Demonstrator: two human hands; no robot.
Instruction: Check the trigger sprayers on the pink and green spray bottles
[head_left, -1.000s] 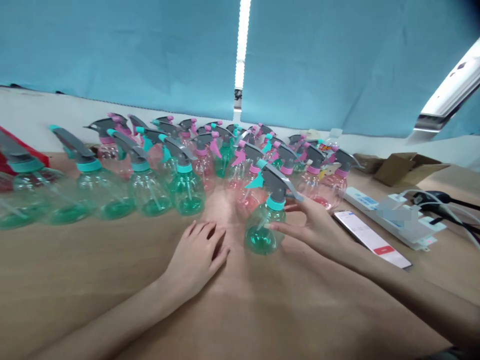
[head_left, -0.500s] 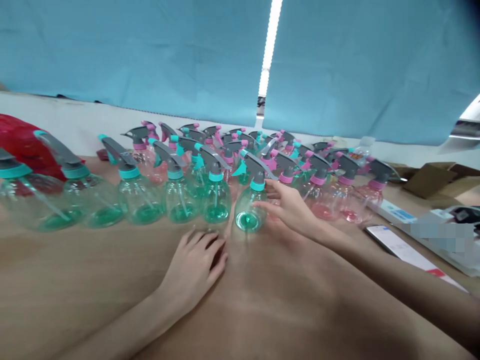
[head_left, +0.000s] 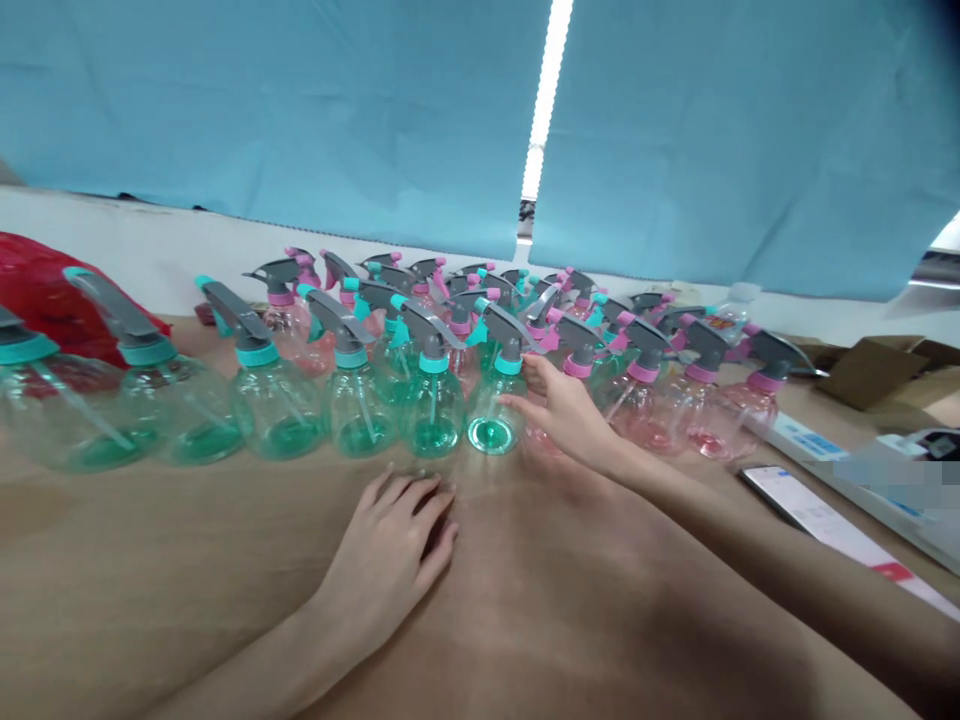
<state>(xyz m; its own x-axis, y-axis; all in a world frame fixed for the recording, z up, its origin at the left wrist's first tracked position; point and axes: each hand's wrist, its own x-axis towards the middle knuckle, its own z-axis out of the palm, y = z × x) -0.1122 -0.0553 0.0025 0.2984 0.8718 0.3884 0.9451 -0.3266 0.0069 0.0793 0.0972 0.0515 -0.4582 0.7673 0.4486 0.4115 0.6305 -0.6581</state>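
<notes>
My right hand is closed around a clear green spray bottle with a teal collar and grey trigger. The bottle stands on the brown tabletop at the right end of a front row of green spray bottles. My left hand lies flat on the table, fingers spread, just in front of that row and holding nothing. Behind and to the right stand several pink spray bottles.
A red bag sits at far left behind the bottles. A phone, a white power strip and an open cardboard box lie at right. Blue curtains hang along the back.
My right hand has carried the green bottle forward and left, setting it at the end of the green row. My left hand has stayed flat on the table.
</notes>
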